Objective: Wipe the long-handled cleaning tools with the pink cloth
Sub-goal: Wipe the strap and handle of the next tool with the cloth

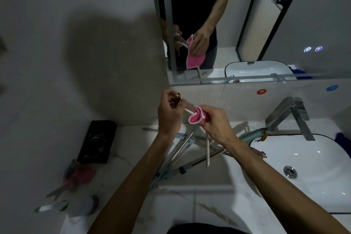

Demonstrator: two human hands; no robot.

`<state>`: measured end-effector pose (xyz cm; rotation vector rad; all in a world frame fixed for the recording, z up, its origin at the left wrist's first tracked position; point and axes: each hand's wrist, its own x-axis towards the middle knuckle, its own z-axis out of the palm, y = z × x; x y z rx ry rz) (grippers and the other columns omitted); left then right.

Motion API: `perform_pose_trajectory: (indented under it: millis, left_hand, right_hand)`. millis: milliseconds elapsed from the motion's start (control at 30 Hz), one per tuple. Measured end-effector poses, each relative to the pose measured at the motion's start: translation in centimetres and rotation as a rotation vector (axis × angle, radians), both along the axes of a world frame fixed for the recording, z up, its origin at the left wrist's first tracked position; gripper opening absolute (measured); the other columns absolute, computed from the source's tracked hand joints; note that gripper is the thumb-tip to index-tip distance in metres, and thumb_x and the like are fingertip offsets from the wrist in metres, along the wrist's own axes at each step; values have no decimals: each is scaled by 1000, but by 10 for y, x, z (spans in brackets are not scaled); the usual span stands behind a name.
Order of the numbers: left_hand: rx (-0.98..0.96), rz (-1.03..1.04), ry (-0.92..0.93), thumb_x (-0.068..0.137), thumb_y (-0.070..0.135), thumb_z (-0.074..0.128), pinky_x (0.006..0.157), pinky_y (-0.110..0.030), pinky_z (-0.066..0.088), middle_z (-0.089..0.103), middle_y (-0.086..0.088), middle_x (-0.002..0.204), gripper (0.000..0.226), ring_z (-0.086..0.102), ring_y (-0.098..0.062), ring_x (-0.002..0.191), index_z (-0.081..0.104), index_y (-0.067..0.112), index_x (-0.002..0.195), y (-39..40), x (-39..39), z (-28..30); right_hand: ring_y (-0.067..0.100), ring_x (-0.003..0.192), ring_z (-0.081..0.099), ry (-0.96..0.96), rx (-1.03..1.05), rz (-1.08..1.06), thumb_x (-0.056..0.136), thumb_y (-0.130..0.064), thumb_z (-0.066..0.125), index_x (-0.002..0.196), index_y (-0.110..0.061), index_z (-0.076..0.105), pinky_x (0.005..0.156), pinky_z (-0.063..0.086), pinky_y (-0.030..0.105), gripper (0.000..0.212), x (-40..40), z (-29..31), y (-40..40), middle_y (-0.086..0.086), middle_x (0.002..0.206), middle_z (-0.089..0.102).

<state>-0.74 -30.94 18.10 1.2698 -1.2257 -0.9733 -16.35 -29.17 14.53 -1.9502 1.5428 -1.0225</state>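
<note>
You stand at a bathroom counter (190, 201) with both hands raised in front of you. Your left hand (169, 116) pinches the head end of a thin, pale long-handled tool (207, 150), fingers curled round it. Your right hand (214, 121), just to the right of the left and almost touching it, grips the pink cloth (196, 117), which is wrapped round the tool's shaft close to the left hand's fingers. From the right hand the shaft runs down and toward you, its free end hanging above the counter.

The wiping looks to be under way on this one tool, near its upper end; most of the shaft below the right hand seems not yet covered. Beneath both hands, several more long metal-handled tools (178, 152) lie crossed in a loose pile on the counter, apart from the cloth, and likely await wiping. Whether any of them is already clean cannot be told. A white sink (284, 150) lies to the right of the right hand.
</note>
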Motion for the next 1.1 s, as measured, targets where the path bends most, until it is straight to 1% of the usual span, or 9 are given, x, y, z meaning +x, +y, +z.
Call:
perform_pose_trajectory:
  millis: [100,300,400,467,667,733,833,967,1100]
  left_hand:
    - [15,-21,-44,91,7,64,67,-15,52,62,4,94,20,62,5,77,53,20,102,4,-7,-1]
    - [17,-3,-48,92,8,63,67,-13,52,62,3,97,17,62,10,79,55,16,105,5,-6,2]
    - [15,13,-45,92,7,63,67,-11,52,61,5,94,16,60,11,78,55,17,101,4,-6,3]
    - [20,21,-41,92,6,63,66,-11,51,60,5,94,16,60,11,77,55,16,102,5,-7,1]
    - [3,49,-32,91,6,64,70,-16,52,64,5,93,21,62,5,79,58,26,97,4,-7,-2]
    - [6,23,-63,94,9,61,69,-13,52,65,7,95,17,62,7,81,62,24,102,7,-10,-2]
    - [12,2,-143,98,19,58,69,-17,55,67,9,98,16,65,3,85,65,29,108,9,-13,-4]
    - [0,-6,-211,96,23,62,68,-12,53,68,8,99,13,66,-2,87,66,27,107,9,-14,-2]
    - [8,18,-204,92,19,66,65,-11,51,68,8,93,11,66,-2,84,66,24,102,15,-9,-3]
  right_hand:
    - [-8,67,58,-30,-66,26,93,-30,72,113,-14,74,65,39,4,26,6,10,-2,-29,79,58]
    - [-13,71,53,88,-41,42,93,-27,72,121,-21,68,70,37,6,28,7,2,-7,-19,87,59]
    - [-8,71,50,130,5,32,92,-33,72,122,-23,65,76,49,21,32,5,-10,-8,-15,93,63]
    - [-4,73,48,139,37,11,90,-35,73,121,-23,65,79,51,27,33,4,-13,-7,-12,95,64]
    - [-11,68,48,130,45,28,89,-34,73,113,-24,68,72,41,20,26,2,-8,-5,-17,88,58]
    - [-9,63,48,118,17,21,90,-37,74,108,-23,69,69,40,17,23,2,-5,-3,-21,80,55]
    - [-4,62,54,50,-49,7,91,-38,73,102,-21,71,62,36,10,20,7,5,2,-29,71,50]
    - [4,60,54,-47,-87,-20,91,-54,64,103,-22,71,59,39,12,35,15,8,3,-19,75,58]
    - [0,64,55,-59,-81,-18,92,-46,69,108,-20,72,61,38,9,31,19,8,6,-22,79,58]
